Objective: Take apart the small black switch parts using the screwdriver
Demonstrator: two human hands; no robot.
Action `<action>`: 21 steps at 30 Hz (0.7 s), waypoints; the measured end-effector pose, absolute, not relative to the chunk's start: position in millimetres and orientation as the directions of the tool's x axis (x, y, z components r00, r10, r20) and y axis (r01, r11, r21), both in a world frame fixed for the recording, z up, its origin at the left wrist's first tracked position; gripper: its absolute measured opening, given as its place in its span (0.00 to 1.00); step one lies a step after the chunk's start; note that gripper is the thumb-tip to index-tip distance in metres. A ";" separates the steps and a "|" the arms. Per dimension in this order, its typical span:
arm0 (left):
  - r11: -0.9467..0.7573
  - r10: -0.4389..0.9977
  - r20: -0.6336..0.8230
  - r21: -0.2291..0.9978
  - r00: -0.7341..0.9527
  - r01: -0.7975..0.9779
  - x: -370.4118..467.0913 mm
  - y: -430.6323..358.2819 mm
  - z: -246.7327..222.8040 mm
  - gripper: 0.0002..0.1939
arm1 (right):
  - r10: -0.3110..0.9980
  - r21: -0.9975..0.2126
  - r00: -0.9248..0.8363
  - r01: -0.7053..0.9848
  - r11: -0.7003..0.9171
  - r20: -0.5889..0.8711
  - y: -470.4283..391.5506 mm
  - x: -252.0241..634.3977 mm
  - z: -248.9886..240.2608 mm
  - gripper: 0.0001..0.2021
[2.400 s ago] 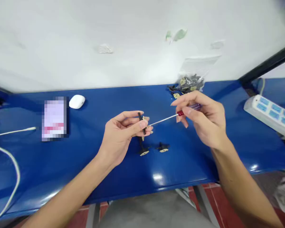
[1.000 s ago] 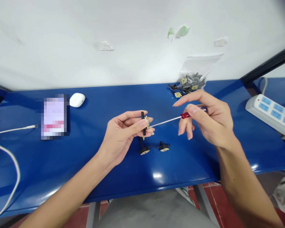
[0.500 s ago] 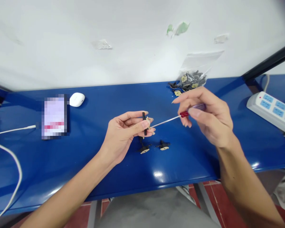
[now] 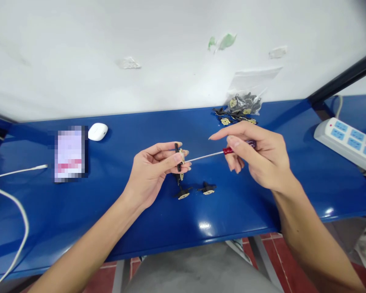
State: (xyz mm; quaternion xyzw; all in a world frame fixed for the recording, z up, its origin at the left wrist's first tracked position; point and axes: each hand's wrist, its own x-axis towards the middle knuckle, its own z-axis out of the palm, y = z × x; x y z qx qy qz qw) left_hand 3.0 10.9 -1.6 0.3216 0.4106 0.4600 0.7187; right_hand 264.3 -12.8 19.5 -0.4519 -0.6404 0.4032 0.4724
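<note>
Both hands are working in the middle of the frame, just above the blue worktop (image 4: 110, 211). The left hand (image 4: 154, 169) is pinching a small black part (image 4: 179, 159) between its thumb and fingers, so it is closed on that part. The part is standing up and down, and a bit of gold metal is showing on its side. The right hand (image 4: 258, 156) is gripping a thin screwdriver (image 4: 219, 153) by its red and clear handle, with the pointing finger sticking out straight. The metal shaft is reaching to the left, and its tip is touching the gold bit of the small black part.

Two more black parts (image 4: 195, 190) are lying on the worktop just below the left hand's fingers, side by side. A clear bag of parts (image 4: 244, 103) is leaning against the white wall (image 4: 140, 49) at the upper right of the frame, and a few parts are spilling out in front of it, near the right hand.

A white power strip (image 4: 347, 140) with blue sockets is sitting at the far right. A small white case (image 4: 97, 131) and a blurred flat thing (image 4: 69, 154) are lying at the left, well apart from the hands. A white cable (image 4: 16, 211) is curling along the left edge.
</note>
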 end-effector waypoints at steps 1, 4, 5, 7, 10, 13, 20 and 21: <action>0.371 0.924 -0.295 0.840 0.242 -0.395 3.5 10.4 -1.0 0.18 | 0.962 -0.946 -0.143 0.193 0.259 0.234 -12.4 263.8 19.0 0.13; 0.367 0.926 -0.292 0.843 0.237 -0.393 4.0 9.3 0.6 0.19 | 0.958 -0.948 -0.120 0.155 0.277 0.261 -11.7 262.2 18.0 0.11; 0.363 0.928 -0.291 0.844 0.232 -0.394 3.8 9.1 0.9 0.19 | 0.955 -0.947 -0.119 0.141 0.287 0.272 -11.8 261.7 17.9 0.10; 0.357 0.931 -0.289 0.847 0.222 -0.394 3.5 8.8 1.4 0.19 | 0.954 -0.949 -0.123 0.127 0.287 0.272 -12.1 260.5 18.1 0.10; 0.355 0.932 -0.288 0.849 0.221 -0.392 3.2 8.1 1.2 0.20 | 0.964 -0.957 -0.129 0.148 0.249 0.231 -12.5 259.3 17.9 0.12; 0.354 0.932 -0.284 0.848 0.226 -0.395 2.8 7.6 0.8 0.20 | 0.962 -0.958 -0.123 0.128 0.258 0.242 -12.2 258.8 16.5 0.12; 0.316 0.946 -0.253 0.857 0.201 -0.408 -2.0 10.1 0.6 0.21 | 0.974 -0.981 -0.150 0.070 0.182 0.170 -11.2 254.0 14.4 0.09; 0.309 0.949 -0.248 0.859 0.196 -0.408 -2.7 10.2 0.4 0.21 | 0.976 -0.983 -0.151 0.077 0.167 0.154 -10.7 253.2 13.5 0.09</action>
